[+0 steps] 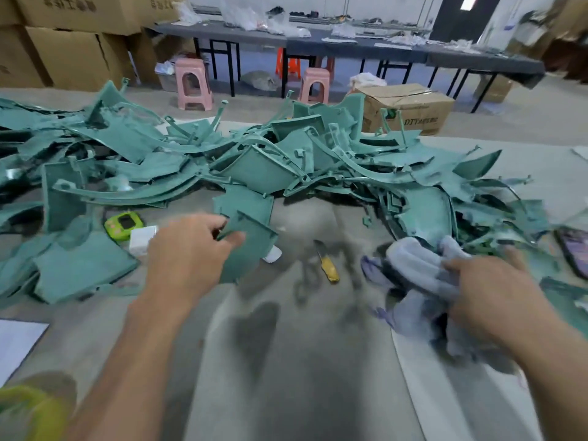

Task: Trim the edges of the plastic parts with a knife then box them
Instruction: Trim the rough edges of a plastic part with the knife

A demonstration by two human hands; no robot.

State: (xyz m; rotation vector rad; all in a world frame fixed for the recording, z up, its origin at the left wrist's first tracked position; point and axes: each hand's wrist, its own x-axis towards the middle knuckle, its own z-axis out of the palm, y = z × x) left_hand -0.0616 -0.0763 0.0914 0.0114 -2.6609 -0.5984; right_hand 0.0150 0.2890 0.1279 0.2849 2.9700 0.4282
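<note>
A big heap of teal plastic parts covers the far half of the grey work table. My left hand grips one flat teal plastic part at its near left edge, thumb on top. A yellow-handled knife lies on the table between my hands, blade pointing away, untouched. My right hand grips a bunched pale blue cloth at the right.
A green timer and a white block sit left of my left hand. A phone lies at the right edge. A cardboard box stands on the floor beyond the table, with pink stools and stacked cartons behind.
</note>
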